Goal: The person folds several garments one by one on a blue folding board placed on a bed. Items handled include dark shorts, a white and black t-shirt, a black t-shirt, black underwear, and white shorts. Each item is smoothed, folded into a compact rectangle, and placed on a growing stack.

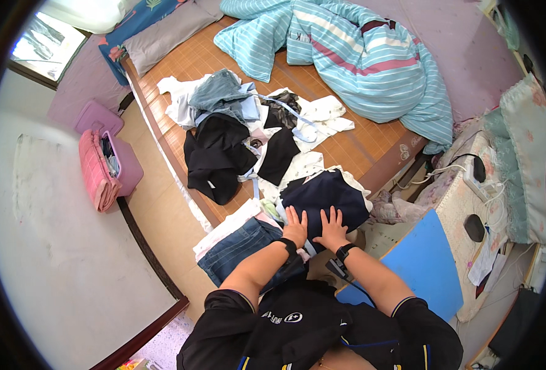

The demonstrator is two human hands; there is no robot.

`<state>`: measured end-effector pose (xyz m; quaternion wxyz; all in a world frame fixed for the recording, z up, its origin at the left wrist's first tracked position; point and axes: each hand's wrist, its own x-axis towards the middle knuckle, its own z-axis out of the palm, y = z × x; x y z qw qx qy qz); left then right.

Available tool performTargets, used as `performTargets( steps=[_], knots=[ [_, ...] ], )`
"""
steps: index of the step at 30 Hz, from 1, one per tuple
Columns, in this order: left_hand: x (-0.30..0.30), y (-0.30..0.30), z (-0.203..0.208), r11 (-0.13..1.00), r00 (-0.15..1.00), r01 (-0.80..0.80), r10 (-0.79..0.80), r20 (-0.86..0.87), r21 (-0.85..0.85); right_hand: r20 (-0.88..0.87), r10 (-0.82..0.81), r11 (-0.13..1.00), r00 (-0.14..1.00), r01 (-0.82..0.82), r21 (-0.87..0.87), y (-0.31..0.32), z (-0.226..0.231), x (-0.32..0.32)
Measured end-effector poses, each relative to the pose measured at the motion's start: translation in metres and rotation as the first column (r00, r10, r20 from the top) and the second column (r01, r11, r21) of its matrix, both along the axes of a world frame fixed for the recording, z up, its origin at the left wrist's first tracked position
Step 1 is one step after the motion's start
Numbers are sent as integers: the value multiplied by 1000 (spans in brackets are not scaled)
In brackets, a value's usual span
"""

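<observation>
Your left hand (295, 226) and your right hand (332, 227) lie side by side, palms down, on a dark navy folded garment (326, 194) at the near edge of the bamboo bed mat (189, 61). The fingers of both hands are stretched out flat and slightly spread, pressing on the cloth rather than pinching it; the two hands are just beside each other without clearly touching. You wear a black band on each wrist.

The navy garment sits on top of some lighter cloth, whose white edge shows along its far and right sides. Just to your left of it lies a stack of folded clothes with blue jeans (242, 250) on top and white and pink layers at its far side. Your left forearm crosses over the near corner of that stack.

Farther up the mat is a loose heap of unfolded clothes (242, 132): black pieces, white shirts and a grey-blue garment on top, tangled together. Beyond that, a teal-and-white striped duvet (359, 55) is bunched up at the head of the bed, near a grey pillow (165, 34).

On the floor to your left stands a pink storage box (125, 163) with a pink folded blanket (95, 169) draped over its side. To your right, a blue board (424, 262) leans near a bedside stand (464, 209) covered with a patterned cloth and carrying a white power strip (476, 179) with cables.
</observation>
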<state>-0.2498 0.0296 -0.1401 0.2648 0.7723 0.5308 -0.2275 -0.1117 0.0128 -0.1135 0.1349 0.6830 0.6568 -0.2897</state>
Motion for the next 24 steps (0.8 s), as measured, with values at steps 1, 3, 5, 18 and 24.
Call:
performTargets(
  steps=[1,3,5,18,24],
  knots=[
    [2,-5,-13,1000,999,6,-7,-40,-18,23,25,1000,999,-25,-7,-3,-8,-2],
    [11,2,4,980,979,82,-113,-169,-181,98,50,998,994,-52,19,-14,-25,-8],
    [13,9,4,965,973,115,-158,-169,-237,153,63,997,986,-69,37,-17,-30,-13],
    [-112,200,-31,700,587,-714,610,532,-16,-138,6,986,990,-29,-165,50,19,23],
    [-116,210,-85,789,638,-590,585,501,-170,-651,-324,914,687,405,-28,69,41,39]
  ],
)
